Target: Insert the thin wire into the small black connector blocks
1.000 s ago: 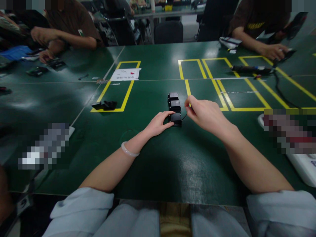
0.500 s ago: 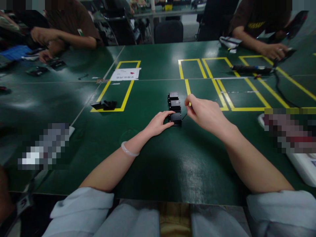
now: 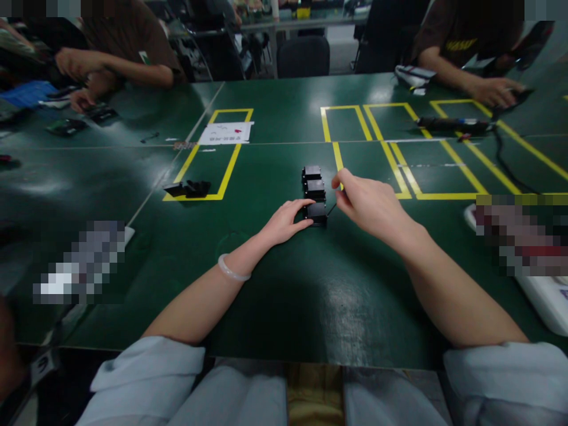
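While two co-workers in brown shirts sit beyond it, one (image 3: 133,44) past the far edge toward the left and the other (image 3: 450,50) past the far edge toward the right, a green counter (image 3: 284,302) fills most of the view. Yellow tape frames (image 3: 231,171) mark its surface on both sides of a seam running parallel to the far edge. Toward the right, a white slab-like object (image 3: 545,305) lies partly blurred out. Well in from the near edge, the right hand (image 3: 373,201) is raised, its thumb and forefinger pinched together. The left hand (image 3: 284,223) rests opposite, thumb and fingers clamped on either side of the nearest black block. A white paper sheet (image 3: 225,134) lies across the seam, left of center, with a black piece (image 3: 193,189) nearer the near edge. Midway across the counter, the far block (image 3: 312,171), middle block (image 3: 316,187) and nearest black block (image 3: 316,212) line up toward the near edge. Smallest, a thin dark strand (image 3: 332,209) spans the nearest one and the pinched right fingertips.
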`<state>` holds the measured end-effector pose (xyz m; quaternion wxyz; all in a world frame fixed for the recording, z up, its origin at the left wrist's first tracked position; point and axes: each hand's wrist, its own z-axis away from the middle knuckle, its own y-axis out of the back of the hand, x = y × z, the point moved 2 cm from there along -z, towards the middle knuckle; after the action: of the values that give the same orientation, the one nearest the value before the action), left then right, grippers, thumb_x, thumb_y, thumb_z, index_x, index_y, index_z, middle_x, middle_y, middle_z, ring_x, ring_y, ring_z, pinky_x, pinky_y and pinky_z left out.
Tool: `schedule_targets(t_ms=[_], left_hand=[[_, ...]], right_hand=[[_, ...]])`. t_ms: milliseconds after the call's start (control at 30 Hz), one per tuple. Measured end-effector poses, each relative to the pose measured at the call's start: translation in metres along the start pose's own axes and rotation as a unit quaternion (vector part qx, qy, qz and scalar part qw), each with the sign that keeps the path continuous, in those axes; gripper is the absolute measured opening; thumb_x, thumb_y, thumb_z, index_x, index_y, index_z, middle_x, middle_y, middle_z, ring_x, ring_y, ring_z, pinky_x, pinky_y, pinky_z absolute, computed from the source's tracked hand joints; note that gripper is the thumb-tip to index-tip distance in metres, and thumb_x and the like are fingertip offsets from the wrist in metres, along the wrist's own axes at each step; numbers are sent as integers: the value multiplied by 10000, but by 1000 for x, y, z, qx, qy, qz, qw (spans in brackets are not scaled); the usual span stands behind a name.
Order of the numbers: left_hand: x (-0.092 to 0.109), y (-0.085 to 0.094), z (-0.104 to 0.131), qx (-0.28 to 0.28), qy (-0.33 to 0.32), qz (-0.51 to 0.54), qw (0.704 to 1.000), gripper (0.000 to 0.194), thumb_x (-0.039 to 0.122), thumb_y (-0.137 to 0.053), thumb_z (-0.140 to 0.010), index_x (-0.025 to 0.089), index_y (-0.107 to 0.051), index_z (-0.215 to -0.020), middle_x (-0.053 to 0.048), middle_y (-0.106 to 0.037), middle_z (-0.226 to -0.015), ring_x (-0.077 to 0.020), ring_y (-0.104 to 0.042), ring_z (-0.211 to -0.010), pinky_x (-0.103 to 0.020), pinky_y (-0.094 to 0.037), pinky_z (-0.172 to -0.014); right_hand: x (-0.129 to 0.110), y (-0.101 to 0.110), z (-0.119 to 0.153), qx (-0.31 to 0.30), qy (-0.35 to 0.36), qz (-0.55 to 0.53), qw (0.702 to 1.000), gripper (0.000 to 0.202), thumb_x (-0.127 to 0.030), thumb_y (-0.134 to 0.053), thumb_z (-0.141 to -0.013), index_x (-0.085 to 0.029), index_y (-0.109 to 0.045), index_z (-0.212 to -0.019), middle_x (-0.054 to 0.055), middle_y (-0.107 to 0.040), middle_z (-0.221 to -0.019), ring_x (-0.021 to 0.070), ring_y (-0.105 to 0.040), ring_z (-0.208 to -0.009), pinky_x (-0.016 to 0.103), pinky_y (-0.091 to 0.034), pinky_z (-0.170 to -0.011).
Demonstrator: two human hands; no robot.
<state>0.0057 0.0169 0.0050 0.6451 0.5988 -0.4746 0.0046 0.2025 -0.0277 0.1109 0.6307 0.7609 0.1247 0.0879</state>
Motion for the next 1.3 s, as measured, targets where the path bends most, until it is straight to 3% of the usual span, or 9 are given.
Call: schedule_targets(t_ms=[233,533,800,1067,1300], left_hand=[[-1,-1,0,3,-6,0,1000,483,388,-589,-930,218,-505,-1375,-63,-585,-1381,-256,-543,-1209,-394,-423,-1040],[0,0,-1,2,0,-1,1000,479,375,-595,-922,223,-512,-1368,-60,-588,-1382,-260,-542,-1223,-404,-418,-1055],[0,0,0,3,-6,-1,1000,476,382,-587,-931,220,-510,-1373,-58,-582,-1392,-257,-543,-1217,-397,-419,-1050],[0,0,0,2,-4,5,1000,483,382,-594,-928,221,-506,-1375,-59,-584,-1386,-257,-540,-1222,-399,-418,-1050],[-1,0,0,1,-3,1,1000,476,376,-593,-926,223,-511,-1369,-59,-590,-1379,-260,-546,-1211,-404,-424,-1039]], right_hand=[[0,1,0,-6,-13,13,1000,348,-421,-312,-1005,-199,-567,-1089,73,-732,-885,196,-628,-719,289,-216,-566],[0,-3,-1,1,-10,-4,1000,339,-315,-301,-984,-193,-490,-1237,60,-724,-889,201,-630,-701,294,-226,-557],[1,0,-1,-4,-13,8,1000,327,-409,-324,-1000,-207,-564,-1091,58,-721,-848,203,-631,-710,293,-210,-559],[1,-1,0,14,6,-23,1000,298,-307,-342,-977,-202,-533,-1180,57,-729,-952,193,-625,-727,291,-237,-566],[1,0,-2,-7,-18,21,1000,356,-418,-315,-1006,-204,-580,-1110,72,-733,-868,206,-635,-717,297,-220,-569]])
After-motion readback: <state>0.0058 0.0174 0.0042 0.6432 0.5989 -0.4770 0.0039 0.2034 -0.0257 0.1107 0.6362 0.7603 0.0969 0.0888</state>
